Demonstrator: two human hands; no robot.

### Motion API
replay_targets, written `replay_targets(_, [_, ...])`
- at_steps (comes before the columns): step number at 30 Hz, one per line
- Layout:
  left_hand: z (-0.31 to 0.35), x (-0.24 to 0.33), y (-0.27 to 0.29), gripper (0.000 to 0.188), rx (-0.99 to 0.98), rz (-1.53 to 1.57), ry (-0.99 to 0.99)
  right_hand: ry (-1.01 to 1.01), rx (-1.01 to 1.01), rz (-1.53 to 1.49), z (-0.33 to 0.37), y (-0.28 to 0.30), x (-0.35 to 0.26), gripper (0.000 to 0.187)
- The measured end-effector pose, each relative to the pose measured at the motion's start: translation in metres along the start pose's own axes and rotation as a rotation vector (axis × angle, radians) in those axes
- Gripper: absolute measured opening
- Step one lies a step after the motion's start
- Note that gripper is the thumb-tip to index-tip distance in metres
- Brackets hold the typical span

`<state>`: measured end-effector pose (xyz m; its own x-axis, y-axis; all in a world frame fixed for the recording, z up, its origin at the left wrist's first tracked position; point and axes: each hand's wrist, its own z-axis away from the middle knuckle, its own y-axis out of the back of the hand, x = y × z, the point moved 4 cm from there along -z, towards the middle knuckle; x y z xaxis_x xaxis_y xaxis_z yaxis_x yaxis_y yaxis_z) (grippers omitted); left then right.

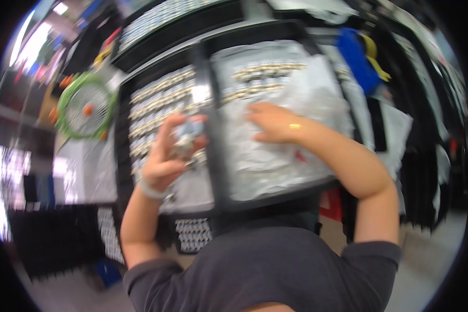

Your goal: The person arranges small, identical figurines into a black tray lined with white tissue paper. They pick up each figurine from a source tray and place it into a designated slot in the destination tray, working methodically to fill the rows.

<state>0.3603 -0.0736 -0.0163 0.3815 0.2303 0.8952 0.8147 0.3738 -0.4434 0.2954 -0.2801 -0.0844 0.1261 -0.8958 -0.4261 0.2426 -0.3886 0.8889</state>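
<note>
My left hand [164, 153] is raised over the left black tray [217, 177], its fingers closed around a small cluster of silvery and pale blue-white parts [186, 139]. Blur hides their exact kind. Beneath it, rows of small parts with gold-coloured and whitish ends [158, 106] fill much of that tray. My right hand [270, 122] reaches into the right black tray [275, 202], over crumpled translucent plastic sheeting [265, 161]. Its fingers point left and downward, and their tips are smeared, so whether they grip anything is unclear. Similar rows of parts [270, 67] lie at that tray's far end.
A round green fan [87, 106] stands left of the trays. Another black tray [177, 26] with rows of parts lies beyond them. On the right are a blue object [359, 60] with a yellow strap and more sheeting [398, 130]. A smaller part-filled tray [193, 235] sits low at the front.
</note>
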Motion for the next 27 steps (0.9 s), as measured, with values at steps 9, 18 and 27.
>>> replay_targets(9, [0.007, 0.015, -0.009, 0.079, -0.188, -0.157, -0.135, 0.034, 0.107, -0.012, 0.003, 0.0, -0.005, 0.051])
replay_targets(18, [0.012, 0.028, -0.026, 0.059, 0.071, -1.509, -0.414, -0.001, 0.082, -0.017, 0.008, 0.004, -0.007, 0.051])
replay_targets(27, [0.01, 0.024, -0.023, 0.061, 0.099, -1.579, -0.449, -0.003, 0.09, -0.012, 0.007, 0.005, -0.007, 0.048])
